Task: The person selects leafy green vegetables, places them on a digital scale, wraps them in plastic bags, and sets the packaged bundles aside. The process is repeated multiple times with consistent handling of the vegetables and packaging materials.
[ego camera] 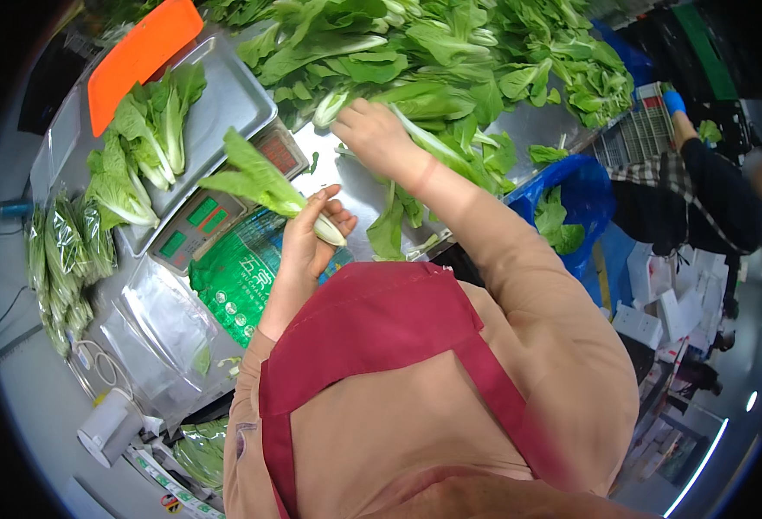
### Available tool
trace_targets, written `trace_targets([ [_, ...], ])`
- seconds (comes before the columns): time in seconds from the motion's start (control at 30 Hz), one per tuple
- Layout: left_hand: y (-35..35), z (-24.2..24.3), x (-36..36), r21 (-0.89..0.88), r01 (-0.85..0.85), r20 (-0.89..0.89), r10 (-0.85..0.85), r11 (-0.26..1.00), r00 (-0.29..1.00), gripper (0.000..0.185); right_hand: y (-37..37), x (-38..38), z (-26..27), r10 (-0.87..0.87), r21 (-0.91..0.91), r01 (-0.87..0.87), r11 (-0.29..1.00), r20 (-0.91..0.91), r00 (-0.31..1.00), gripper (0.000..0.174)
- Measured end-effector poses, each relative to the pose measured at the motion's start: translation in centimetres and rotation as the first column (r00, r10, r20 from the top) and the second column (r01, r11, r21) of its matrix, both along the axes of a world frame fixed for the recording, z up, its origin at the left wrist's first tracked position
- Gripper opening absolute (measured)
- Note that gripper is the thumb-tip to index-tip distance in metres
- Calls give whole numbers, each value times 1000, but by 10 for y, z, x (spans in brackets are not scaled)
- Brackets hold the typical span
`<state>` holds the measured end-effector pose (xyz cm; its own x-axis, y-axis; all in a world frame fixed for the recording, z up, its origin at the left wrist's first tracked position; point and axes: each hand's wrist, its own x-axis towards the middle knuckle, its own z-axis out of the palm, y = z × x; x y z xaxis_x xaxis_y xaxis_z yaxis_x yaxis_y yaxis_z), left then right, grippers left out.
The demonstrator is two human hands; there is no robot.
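My left hand (319, 230) holds one head of leafy green lettuce (261, 178) by its white base, leaves pointing to the upper left. My right hand (374, 136) reaches to the edge of a large heap of leafy greens (420, 58); its fingertips touch or lie beside the white base of another head (330, 109), and whether they grip it is unclear. Left of my hands, several heads (153, 139) lie on the metal tray (225, 84) of a digital scale (189, 227). Beneath my left forearm is a green printed plastic bag (231, 285).
An orange plastic basin or board (140, 58) leans over the tray. Bagged greens (66, 266) lie at the left edge, near clear plastic bags (153, 331). A blue bag (588, 201) with leaves hangs at the table's right. Another person with a blue glove (674, 102) stands beyond.
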<state>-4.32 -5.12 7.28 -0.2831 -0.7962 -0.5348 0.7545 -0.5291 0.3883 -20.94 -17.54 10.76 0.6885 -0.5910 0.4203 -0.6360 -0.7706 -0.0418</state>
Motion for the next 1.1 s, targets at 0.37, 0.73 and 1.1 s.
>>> trace_targets([
  [0.37,-9,22,-24,-251,-117,95,144,961,985,44,108,-23,31,-492,846,-103,523,399,774,29],
  [0.73,-17,21,-22,-260,-233,158,279,937,947,45,91,-44,-27,-935,798,-562,216,335,117,28],
  [1.1,-19,10,-2,-267,17,-89,-43,963,995,57,83,-24,-6,-609,506,-748,-429,449,654,47],
])
